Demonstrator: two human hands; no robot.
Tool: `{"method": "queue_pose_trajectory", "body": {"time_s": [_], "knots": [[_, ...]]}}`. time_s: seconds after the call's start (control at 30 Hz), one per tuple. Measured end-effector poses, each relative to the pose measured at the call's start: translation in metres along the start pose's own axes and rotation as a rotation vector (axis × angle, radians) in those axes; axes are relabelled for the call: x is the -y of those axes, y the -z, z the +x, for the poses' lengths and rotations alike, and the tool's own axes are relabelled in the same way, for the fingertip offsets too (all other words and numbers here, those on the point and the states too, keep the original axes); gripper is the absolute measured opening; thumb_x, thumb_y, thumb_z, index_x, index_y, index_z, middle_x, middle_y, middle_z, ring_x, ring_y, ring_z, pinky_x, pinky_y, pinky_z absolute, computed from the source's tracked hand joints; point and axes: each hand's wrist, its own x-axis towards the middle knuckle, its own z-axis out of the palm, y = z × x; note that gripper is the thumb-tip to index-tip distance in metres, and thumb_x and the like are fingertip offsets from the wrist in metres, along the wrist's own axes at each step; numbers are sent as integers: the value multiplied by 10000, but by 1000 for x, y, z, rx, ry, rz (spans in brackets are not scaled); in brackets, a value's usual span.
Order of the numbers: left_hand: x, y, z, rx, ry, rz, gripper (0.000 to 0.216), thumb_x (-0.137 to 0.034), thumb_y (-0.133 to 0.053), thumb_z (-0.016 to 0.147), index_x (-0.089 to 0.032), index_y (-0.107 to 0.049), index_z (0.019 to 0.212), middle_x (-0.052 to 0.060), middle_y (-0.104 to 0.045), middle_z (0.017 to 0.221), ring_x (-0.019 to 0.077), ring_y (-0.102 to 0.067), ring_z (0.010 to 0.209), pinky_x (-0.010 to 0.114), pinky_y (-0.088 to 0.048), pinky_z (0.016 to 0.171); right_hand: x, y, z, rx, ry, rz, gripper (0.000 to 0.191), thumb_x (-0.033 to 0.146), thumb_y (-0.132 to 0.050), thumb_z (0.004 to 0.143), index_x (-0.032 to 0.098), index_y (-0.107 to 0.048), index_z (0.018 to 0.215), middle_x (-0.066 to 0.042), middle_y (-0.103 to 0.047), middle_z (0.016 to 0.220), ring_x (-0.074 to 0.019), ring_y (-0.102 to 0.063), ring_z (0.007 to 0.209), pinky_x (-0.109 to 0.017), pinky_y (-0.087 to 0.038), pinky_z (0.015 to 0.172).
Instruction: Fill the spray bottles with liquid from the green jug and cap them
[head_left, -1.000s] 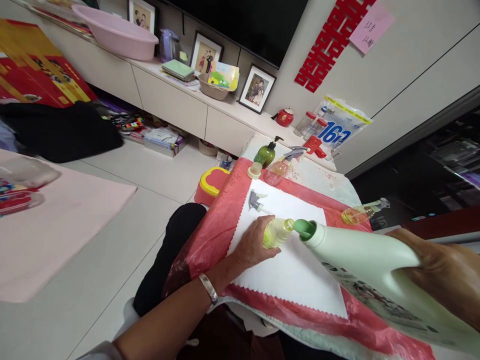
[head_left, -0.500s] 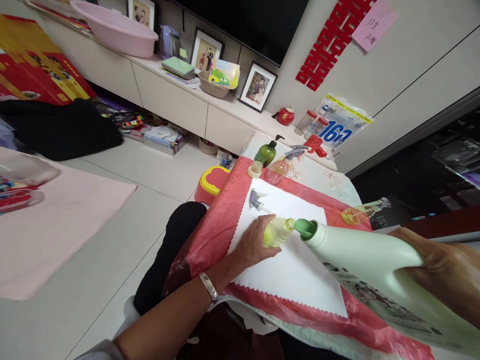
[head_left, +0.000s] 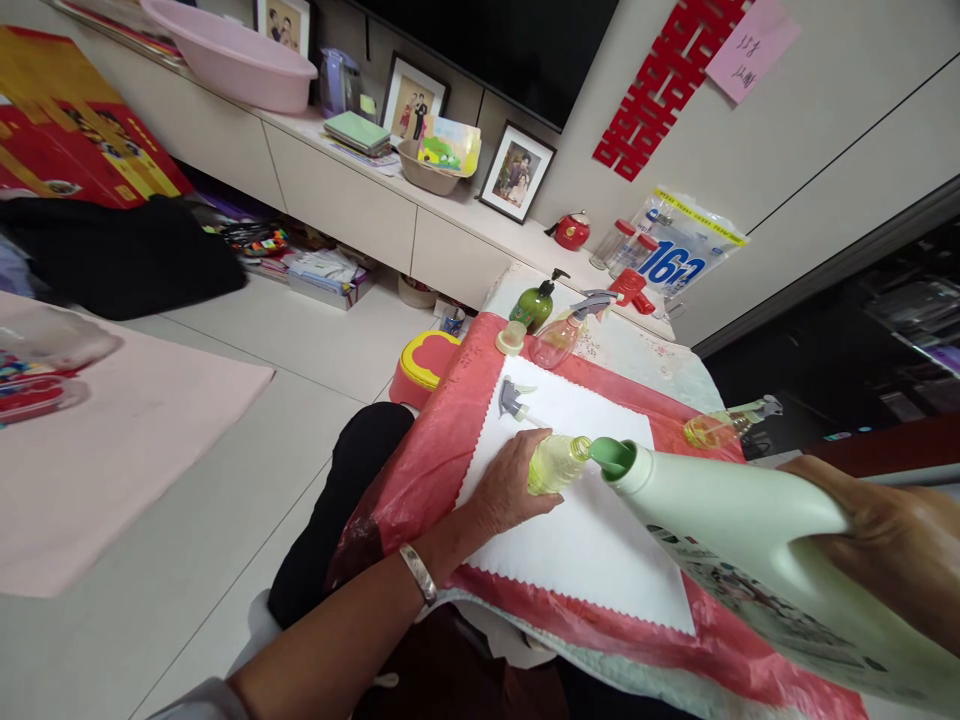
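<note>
A long pale cabinet (head_left: 337, 205) runs along the wall past the far edge of the counter (head_left: 667, 365), which is covered by a flowered cloth. Over the cloth, a red plastic sheet (head_left: 469, 385) spreads from the left edge to the right and hangs over the near edge. A white mat (head_left: 555, 560) with a scalloped border lies on the red sheet, across the middle of the counter.

The pale green jug (head_left: 750, 510) is held in the air above the counter's right side, toward the near right corner, tipped so that its mouth points to the middle. The right hand (head_left: 892, 540) is closed around its handle. The left hand (head_left: 510, 490) reaches in over the near edge, thumb and fingers wrapped around the clear yellow bottle (head_left: 553, 463). This bottle is uncapped and over the mat, around the counter's middle, its mouth just beside the jug's; whether the two touch cannot be told.

Near the far left corner are a pink spray bottle (head_left: 555, 343) and, just beside it, a green pump bottle (head_left: 533, 308). A yellow spray bottle (head_left: 712, 430) is by the right edge. A grey spray head (head_left: 512, 398) lies on the mat, toward the counter's left edge. Smallest, a pale cap (head_left: 511, 340) sits near that edge, just beside the pink spray bottle.
</note>
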Motion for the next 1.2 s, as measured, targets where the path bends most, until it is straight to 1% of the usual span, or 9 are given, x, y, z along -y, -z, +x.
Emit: {"method": "queue_pose_trajectory", "body": {"time_s": [0.23,0.37,0.5,0.6,0.73,0.83,0.93,1.03,1.2], "knots": [[1,0,0,6,1,3,881,-182,-849,633,-239,-408,1393,115,-574,1360,323,-576,1287,519,-469,1126,0,3,-2,4,5,0,415,443,-523,741,458,-607,1147,54,-723,834,-239,-720,734,-302,-476,612],[1,0,0,9,6,3,881,-190,-852,633,-254,-413,1394,106,-573,1363,326,-574,1292,519,-473,1123,3,4,-2,-4,0,28,440,439,-536,702,444,-620,1134,35,-721,814,-258,-717,725,-307,-465,594],[1,-1,0,3,16,0,888,-179,-857,622,-251,-414,1389,107,-580,1354,323,-583,1279,518,-476,1119,6,5,-3,-29,12,48,449,413,-521,717,431,-615,1155,27,-722,819,-253,-715,720,-306,-461,606],[2,-1,0,-3,13,-2,894,-174,-861,614,-249,-414,1385,109,-577,1353,322,-582,1278,520,-478,1118,9,8,-5,-7,-13,30,465,418,-526,703,438,-612,1160,26,-719,807,-259,-718,725,-304,-449,591],[2,-1,0,7,9,4,898,-177,-859,622,-235,-402,1393,119,-577,1350,328,-578,1284,525,-474,1121,11,10,-8,-46,18,50,421,408,-502,738,418,-635,1137,9,-721,801,-261,-724,731,-302,-457,599],[1,0,0,7,10,6,895,-182,-856,631,-249,-400,1398,110,-575,1349,323,-574,1292,520,-470,1128,8,7,-6,-23,7,62,445,421,-529,698,413,-642,1128,0,-723,803,-274,-723,733,-298,-465,580],[0,0,0,10,4,6,890,-188,-853,636,-241,-400,1401,114,-580,1347,326,-578,1288,519,-473,1124,3,5,-3,1,-11,61,459,443,-532,705,431,-626,1154,4,-727,822,-277,-723,744,-305,-475,588],[0,0,0,9,0,6,887,-188,-848,641,-239,-402,1406,119,-575,1362,331,-574,1293,521,-473,1122,1,4,0,5,0,34,468,432,-525,711,445,-606,1172,28,-725,842,-257,-721,752,-305,-477,610],[3,-1,-1,3,-5,4,893,-197,-854,639,-251,-410,1413,113,-570,1370,335,-566,1302,524,-466,1129,9,9,-4,-13,-15,29,441,423,-516,702,429,-608,1133,46,-718,800,-240,-714,708,-308,-473,610]]}}
